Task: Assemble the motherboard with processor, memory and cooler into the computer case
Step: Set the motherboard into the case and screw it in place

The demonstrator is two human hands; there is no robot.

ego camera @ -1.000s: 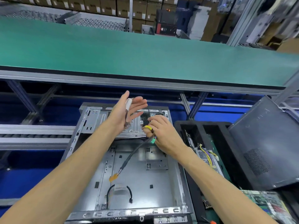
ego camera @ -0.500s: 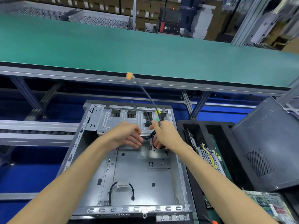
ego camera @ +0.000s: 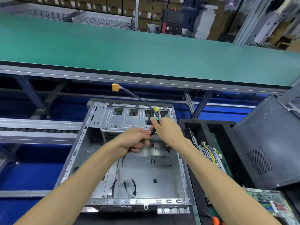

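While both hands [ego camera: 138,140] [ego camera: 167,130] keep pinching grip on cable bundle [ego camera: 153,131], orange connector [ego camera: 115,87] swung higher.

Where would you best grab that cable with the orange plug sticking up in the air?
Probably on the stiff black cable just below the orange plug, coming from the left side. That stretch arcs free above the computer case, while its lower end is already bunched in the right hand and left hand.

One open computer case [ego camera: 90,153], two hands, three coloured cable connectors, one motherboard [ego camera: 269,203], one side panel [ego camera: 266,143].
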